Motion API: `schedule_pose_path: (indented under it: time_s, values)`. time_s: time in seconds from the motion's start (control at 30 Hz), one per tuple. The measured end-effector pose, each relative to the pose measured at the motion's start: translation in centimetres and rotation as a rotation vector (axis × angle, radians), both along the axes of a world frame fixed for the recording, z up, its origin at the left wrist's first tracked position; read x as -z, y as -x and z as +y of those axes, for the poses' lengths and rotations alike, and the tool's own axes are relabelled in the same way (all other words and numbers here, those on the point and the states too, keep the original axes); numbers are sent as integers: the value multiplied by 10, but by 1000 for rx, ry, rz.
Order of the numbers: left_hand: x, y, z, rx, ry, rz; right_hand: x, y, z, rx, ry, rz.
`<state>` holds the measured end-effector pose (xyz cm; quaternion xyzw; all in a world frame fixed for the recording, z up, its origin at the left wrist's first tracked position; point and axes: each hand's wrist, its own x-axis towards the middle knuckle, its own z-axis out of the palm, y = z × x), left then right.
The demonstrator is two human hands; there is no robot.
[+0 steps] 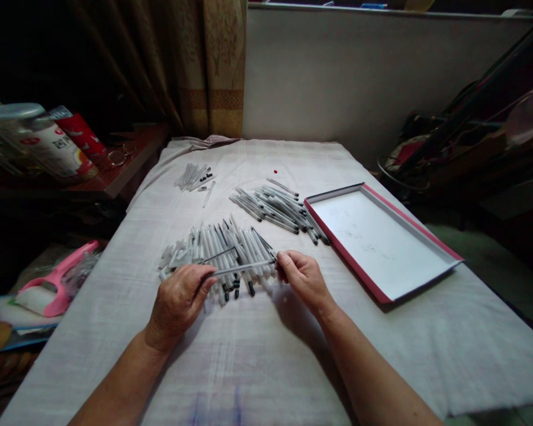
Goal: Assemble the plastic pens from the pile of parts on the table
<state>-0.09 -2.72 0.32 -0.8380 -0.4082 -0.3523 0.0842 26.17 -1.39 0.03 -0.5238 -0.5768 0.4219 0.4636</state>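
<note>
My left hand (180, 299) and my right hand (304, 278) hold one clear pen barrel (244, 267) between them, level, one end in each hand's pinched fingers. A thin refill (218, 255) lies just above my left fingers. Right behind the hands is a heap of clear pen barrels (222, 245) with black ends, spread on the white cloth. A second heap of pens (275, 207) lies farther back, next to a shallow red-edged box lid (342, 251).
A small bunch of pen parts (194, 176) and a tiny red bit (275, 171) lie near the table's far side. Jars (48, 148) stand on a low shelf at left; a pink tool (55, 287) lies below. Clutter fills the right side.
</note>
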Motion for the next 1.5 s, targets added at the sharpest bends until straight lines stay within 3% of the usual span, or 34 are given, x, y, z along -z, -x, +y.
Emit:
schedule_pose_path:
  time_s: [0.13, 0.43, 0.57, 0.77, 0.87, 1.17, 1.5]
  values:
    - [0, 0, -1, -13, 3, -14, 2, -4, 1, 41, 37, 4]
    - [-2, -3, -1, 28, 38, -29, -4, 0, 0, -106, 125, 60]
    - [-1, -1, -2, 13, 52, -29, -3, -1, -1, -100, 91, 38]
    - [-4, 2, -2, -21, 263, -120, -2, -5, -6, -126, -48, 13]
    - [-5, 3, -1, -15, 285, -153, -2, -6, -7, -112, -88, 9]
    - [-1, 4, 0, -5, 289, -171, -1, -6, -3, -89, 45, 40]
    - [-2, 3, 0, -24, 342, -162, 0, -9, -3, -94, 37, 18]
